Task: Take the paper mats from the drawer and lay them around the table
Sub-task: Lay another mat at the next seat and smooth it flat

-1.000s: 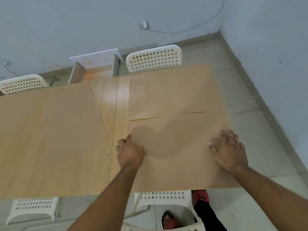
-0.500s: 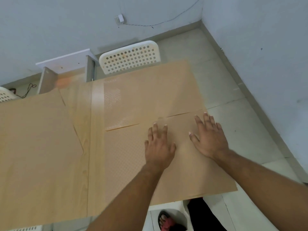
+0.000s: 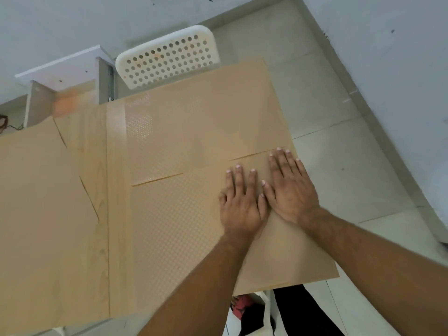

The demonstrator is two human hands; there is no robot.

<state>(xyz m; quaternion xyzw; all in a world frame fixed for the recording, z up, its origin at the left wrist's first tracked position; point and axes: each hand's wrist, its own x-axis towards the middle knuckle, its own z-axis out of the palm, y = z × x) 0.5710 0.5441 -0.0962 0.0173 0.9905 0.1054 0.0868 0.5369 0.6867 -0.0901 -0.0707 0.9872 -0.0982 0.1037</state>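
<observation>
head view: the wooden table fills the left and middle of the frame, and tan paper mats cover most of it. the near paper mat lies flat at the table's right end, its right edge running along or just past the table's edge over the tiled floor. both hands are on this mat, close to its far right corner. the left hand lies palm down with straight, slightly spread fingers, holding nothing, only pressing on the paper. the right hand lies the same way just beside it, flat and unclenched, its thumb against the left hand's index side; its fingertips reach the seam where this mat meets the next one.

the far paper mat sits straight beyond that seam, edge to edge with the near one, showing a fine dotted pattern on its left part. a third paper mat covers the left part of the table at a slight angle, apart from the other two, with a strip of bare wood between them.

behind the far edge stands a white perforated chair, and left of it a white cabinet against the pale wall. below the near edge a foot in a red sandal shows beside part of another white chair.
</observation>
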